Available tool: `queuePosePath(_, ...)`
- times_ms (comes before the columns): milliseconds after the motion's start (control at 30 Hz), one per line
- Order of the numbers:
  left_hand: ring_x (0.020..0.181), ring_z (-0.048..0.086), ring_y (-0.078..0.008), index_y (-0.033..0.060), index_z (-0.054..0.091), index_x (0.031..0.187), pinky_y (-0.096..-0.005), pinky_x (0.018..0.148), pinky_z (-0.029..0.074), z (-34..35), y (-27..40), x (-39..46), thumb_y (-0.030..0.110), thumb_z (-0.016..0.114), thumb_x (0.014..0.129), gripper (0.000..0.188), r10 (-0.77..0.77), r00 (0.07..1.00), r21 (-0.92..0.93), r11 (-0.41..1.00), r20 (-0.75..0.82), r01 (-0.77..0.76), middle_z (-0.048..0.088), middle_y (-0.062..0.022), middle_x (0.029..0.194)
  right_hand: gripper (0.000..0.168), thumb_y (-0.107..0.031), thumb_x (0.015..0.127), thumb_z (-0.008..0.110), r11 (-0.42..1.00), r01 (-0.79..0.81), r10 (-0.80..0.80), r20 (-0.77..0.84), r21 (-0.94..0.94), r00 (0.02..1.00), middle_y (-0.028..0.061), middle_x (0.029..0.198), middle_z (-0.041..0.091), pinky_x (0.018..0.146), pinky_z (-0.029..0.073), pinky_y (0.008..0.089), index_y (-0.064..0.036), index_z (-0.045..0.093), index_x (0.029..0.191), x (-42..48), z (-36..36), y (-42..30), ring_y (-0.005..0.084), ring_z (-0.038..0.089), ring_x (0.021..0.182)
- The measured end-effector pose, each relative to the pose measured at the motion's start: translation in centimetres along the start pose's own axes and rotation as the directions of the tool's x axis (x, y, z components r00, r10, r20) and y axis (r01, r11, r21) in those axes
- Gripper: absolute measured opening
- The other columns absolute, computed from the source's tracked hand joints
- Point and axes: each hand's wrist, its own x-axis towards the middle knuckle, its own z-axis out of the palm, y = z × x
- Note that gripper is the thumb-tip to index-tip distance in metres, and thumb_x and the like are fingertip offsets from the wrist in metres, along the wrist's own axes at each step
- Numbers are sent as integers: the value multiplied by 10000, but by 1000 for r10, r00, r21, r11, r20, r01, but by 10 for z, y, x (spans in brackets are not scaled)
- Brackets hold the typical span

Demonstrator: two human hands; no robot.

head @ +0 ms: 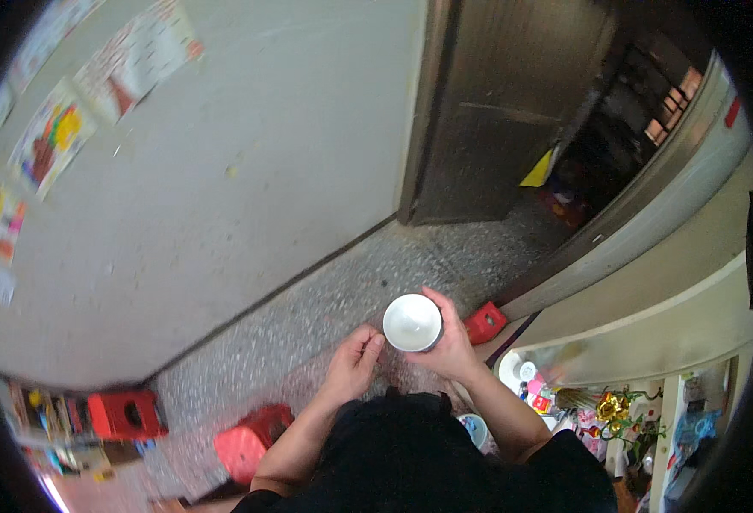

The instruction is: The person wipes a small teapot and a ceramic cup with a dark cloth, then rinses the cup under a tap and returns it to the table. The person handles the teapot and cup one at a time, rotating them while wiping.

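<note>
A round white cup or small bowl [413, 322] is held in front of me, its open top facing up towards the camera. My right hand [448, 340] grips it from the right, with fingers around its side and the far rim. Just left of the cup is my left hand [355, 359], its fingers curled in and the thumb against the index finger. Whether something small is pinched in it cannot be made out.
Red plastic stools [251, 442] stand on the speckled floor [274, 346], another [487, 322] by the right wall. A dark door [498, 115] stands ahead. Shelves with ornaments [614, 410] are at right, a bookshelf [49, 410] at left. Drawings [56, 141] hang on the wall.
</note>
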Motion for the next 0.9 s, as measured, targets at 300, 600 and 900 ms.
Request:
queuePosePath(300,651,518,-115,13,593,907,-295,600,446,5,33,250,182,558,1018,205,-26,926,111,994,378,-17,547,-36,690,1031,-161,672,912,970,-223,242,-371,94,896,169,1412,472,1109,409,400,-30,315,1502,129,-50,89,268,493,1319)
queuePosePath(600,656,543,-94,39,536,864,-274,599,455,118,23,502,237,527,1038,264,-92,814,250,966,574,-67,563,-5,698,1009,-149,702,882,941,-122,284,-545,315,789,142,1330,555,1067,437,381,-33,281,1504,256,-184,231,240,558,1242)
queuePosePath(900,602,505,-81,26,562,846,-272,551,410,302,108,685,204,569,1019,248,17,651,77,990,759,-116,544,-11,654,951,-128,708,880,948,-202,317,-810,248,494,132,1347,523,1063,436,372,-43,322,1474,319,-368,290,225,528,1261)
